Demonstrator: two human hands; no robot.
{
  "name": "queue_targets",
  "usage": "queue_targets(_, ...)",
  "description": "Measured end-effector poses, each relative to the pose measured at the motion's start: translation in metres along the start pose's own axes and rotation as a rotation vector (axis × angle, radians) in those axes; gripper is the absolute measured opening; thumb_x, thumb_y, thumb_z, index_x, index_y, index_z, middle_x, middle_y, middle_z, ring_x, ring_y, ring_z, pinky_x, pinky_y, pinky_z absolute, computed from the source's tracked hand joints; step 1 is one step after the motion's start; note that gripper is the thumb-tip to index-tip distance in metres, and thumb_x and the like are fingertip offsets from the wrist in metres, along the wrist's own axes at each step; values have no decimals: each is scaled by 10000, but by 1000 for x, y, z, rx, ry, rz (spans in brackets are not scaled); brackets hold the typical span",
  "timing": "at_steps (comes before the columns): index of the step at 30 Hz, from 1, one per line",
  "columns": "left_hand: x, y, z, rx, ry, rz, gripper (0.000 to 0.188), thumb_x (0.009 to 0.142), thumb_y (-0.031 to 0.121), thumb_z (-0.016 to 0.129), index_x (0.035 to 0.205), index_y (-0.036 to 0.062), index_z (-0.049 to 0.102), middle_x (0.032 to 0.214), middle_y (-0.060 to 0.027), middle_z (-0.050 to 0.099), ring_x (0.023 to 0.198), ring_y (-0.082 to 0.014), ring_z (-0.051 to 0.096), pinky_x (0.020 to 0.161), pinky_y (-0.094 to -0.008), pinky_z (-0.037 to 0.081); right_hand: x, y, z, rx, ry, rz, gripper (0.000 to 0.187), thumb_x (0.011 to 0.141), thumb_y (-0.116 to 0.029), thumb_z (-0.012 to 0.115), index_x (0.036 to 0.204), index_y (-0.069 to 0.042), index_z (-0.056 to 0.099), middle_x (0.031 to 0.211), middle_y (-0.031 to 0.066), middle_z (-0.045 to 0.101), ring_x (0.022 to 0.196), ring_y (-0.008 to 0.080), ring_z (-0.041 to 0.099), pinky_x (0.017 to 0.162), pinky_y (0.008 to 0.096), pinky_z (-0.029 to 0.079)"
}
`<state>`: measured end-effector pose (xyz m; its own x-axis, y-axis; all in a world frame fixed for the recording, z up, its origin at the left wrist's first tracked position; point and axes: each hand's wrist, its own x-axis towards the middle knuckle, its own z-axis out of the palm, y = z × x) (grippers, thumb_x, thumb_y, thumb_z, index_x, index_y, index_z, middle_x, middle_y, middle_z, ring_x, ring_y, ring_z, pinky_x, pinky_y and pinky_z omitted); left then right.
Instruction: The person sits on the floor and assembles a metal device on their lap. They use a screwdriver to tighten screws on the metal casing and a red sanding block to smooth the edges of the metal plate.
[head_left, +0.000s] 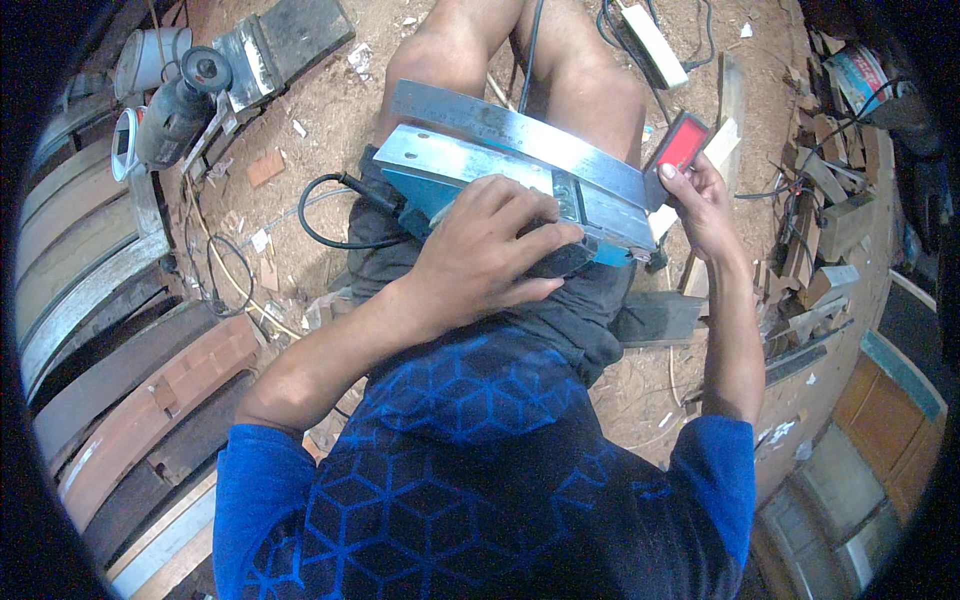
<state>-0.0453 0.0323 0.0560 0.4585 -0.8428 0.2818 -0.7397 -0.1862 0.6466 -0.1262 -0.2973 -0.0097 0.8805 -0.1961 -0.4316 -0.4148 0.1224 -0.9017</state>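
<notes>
An electric hand planer point(430, 160) with a teal body lies across my thighs, its shiny metal sole facing up. My left hand point(490, 240) rests on the planer near its middle, fingers curled over its near side. In my right hand point(697, 205) is the red and black handle of a try square point(520, 137), the thumb pressing on the red face. The square's long steel blade stands on edge along the planer's far side, very near or touching the sole. A black cord point(325, 240) leaves the planer's left end.
At the upper left an angle grinder point(180, 110) lies beside a pale tub point(150, 62). Wooden boards point(150, 390) are stacked along the left. A white power strip point(655, 47) with cables lies beyond my knees. Wood offcuts point(840, 225) line the right; shavings cover the dirt floor.
</notes>
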Motion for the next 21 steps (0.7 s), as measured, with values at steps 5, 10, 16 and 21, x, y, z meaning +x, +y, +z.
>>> queue_targets(5,-1,2,1,43,1,-19,558,734,354,874,1236,179,704,1129,-63,606,1079,-319,563,961,-483,439,-22,-12,3,-47,-17,-47,388,989,-255,763,1309,-77,633,1035,-19,712,945,75,649,872,291,527)
queue_targets(10,-1,2,1,67,1,-19,553,736,367,873,1229,181,706,1135,-53,613,1087,-308,563,980,-491,417,-36,-22,10,-61,-32,-88,377,989,-215,765,1310,-66,634,1017,-19,714,952,78,661,925,287,537)
queue_targets(16,-4,3,1,79,4,-16,551,746,386,870,1226,171,704,1158,-51,619,1104,-305,568,1000,-490,412,-41,-33,20,-99,-37,-94,412,994,-188,760,1348,-40,609,1047,8,734,952,82,674,920,289,543)
queue_targets(21,-5,2,3,68,11,-13,532,756,398,871,1197,154,700,1163,-53,627,1110,-303,576,1009,-490,410,-41,-28,13,-98,-65,-90,453,992,-194,764,1380,-38,589,1092,9,729,987,88,673,919,290,540)
